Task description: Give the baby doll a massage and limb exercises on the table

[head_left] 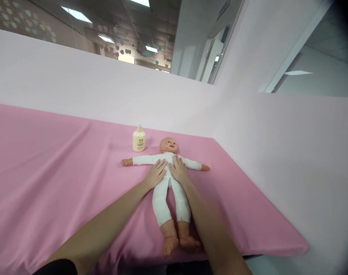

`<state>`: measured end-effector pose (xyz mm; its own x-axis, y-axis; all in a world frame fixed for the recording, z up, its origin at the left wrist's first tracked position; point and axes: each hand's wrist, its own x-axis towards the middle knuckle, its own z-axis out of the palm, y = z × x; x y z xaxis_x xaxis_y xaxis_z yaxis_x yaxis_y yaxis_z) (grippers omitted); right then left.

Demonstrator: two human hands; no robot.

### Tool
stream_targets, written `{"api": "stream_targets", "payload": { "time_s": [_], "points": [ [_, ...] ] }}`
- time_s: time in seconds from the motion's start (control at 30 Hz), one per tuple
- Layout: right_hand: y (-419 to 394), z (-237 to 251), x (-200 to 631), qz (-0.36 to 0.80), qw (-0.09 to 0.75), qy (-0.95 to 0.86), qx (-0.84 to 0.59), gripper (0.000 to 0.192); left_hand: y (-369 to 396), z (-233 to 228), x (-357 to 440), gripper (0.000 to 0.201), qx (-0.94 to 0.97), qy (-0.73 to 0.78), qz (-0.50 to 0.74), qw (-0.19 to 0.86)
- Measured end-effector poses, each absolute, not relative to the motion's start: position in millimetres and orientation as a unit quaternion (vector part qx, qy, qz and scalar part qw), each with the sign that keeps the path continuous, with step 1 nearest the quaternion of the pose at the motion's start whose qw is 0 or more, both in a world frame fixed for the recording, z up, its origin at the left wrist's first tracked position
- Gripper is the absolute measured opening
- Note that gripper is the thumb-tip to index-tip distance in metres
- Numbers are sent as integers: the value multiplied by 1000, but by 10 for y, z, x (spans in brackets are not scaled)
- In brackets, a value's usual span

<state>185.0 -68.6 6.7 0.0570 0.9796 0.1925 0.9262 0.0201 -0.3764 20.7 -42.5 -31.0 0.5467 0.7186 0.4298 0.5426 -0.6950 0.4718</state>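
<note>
A baby doll (161,202) with a white cloth body lies on its back, its arms spread wide and its feet toward me. My left hand (156,173) rests flat on the left side of the doll's torso, fingers stretched out. On the right side of the torso lies my right hand (179,170), also flat with fingers extended. The two hands are apart, with a strip of white cloth showing between them. Just beyond the doll's left-hand arm stands a cream pump bottle (138,140) with dark print, touched by neither hand.
A pink sheet (62,164) covers the table, wrinkled at the left and front. Its right edge slants along a white wall (291,152). Behind it rises another white wall (105,91) with a window (133,34) above. Heart-shaped decorations show at the window.
</note>
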Motion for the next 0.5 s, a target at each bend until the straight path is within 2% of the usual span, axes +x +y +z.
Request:
{"api": "stream_targets", "payload": {
  "time_s": [0.27, 0.5],
  "points": [
    [-1205, 43, 1734, 107, 209, -689, -685, 68, -517, -180, 237, 49, 866, 393, 273, 147],
    [-1286, 169, 1710, 133, 241, -772, -573, 59, -583, -53, 269, 52, 924, 287, 228, 109]
  ]
}}
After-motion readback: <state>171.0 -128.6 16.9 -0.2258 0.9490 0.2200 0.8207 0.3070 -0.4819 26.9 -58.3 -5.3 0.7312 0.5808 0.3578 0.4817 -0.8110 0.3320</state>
